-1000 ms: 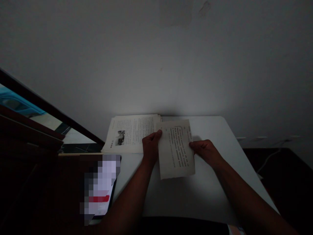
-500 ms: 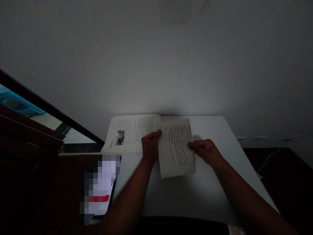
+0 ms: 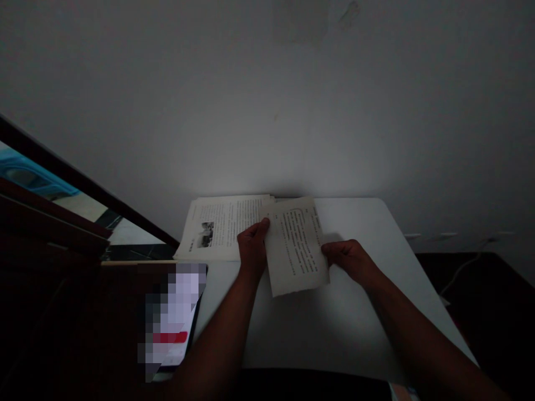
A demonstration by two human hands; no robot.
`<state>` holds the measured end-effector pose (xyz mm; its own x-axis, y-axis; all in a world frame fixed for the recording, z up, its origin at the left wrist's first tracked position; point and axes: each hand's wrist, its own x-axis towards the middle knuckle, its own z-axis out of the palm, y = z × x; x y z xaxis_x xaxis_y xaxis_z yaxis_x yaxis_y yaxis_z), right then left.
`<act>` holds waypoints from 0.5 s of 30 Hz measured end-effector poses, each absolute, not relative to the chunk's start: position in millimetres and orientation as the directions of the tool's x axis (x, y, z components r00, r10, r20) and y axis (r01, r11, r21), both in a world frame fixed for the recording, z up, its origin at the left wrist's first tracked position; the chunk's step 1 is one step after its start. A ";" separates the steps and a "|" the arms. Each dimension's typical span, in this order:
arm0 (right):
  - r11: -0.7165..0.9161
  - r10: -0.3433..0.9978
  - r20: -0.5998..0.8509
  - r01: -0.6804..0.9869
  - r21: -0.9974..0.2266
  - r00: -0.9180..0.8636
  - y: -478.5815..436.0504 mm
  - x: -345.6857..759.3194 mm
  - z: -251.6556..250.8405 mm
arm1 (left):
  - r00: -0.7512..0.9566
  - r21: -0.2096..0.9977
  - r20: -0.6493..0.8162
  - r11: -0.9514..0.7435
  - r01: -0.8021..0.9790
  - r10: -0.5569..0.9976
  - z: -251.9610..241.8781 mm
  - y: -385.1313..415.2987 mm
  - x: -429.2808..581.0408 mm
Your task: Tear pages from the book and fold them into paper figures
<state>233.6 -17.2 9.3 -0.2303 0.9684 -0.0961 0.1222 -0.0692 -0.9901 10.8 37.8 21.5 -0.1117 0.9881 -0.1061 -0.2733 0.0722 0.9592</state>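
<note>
A loose printed page (image 3: 296,250) is held up above the white table, tilted, with its lower edge ragged. My left hand (image 3: 253,245) pinches its left edge, thumb on the printed side. At the right edge, my right hand (image 3: 349,257) is closed with thumb and fingertips on the paper; the fingers behind it are hidden. Behind my left hand lies a stack of printed pages (image 3: 228,223), the top one bearing a small black-and-white picture. The held page overlaps the right side of that stack.
A lit phone or tablet (image 3: 178,317), partly blurred out, lies at the left edge of the white table (image 3: 359,217). The table stands against a grey wall (image 3: 267,111). A cable (image 3: 463,270) hangs at the right, and a blue object (image 3: 33,175) shows at far left.
The held page has shifted slightly left and up and tilted a little more. Both hands have moved slightly left with it. The stack and the lit device stay put.
</note>
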 end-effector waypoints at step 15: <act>-0.111 0.968 -0.148 0.182 -0.977 -0.205 -18.1 231.2 13.9 | -0.117 0.966 -0.110 0.078 -0.247 0.987 22.5 38.6 10.5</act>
<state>231.2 -18.1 13.9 -0.2048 0.9676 -0.1480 0.1819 -0.1110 -0.9770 10.5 38.6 22.5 -0.1172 0.9870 -0.1100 -0.2473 0.0783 0.9658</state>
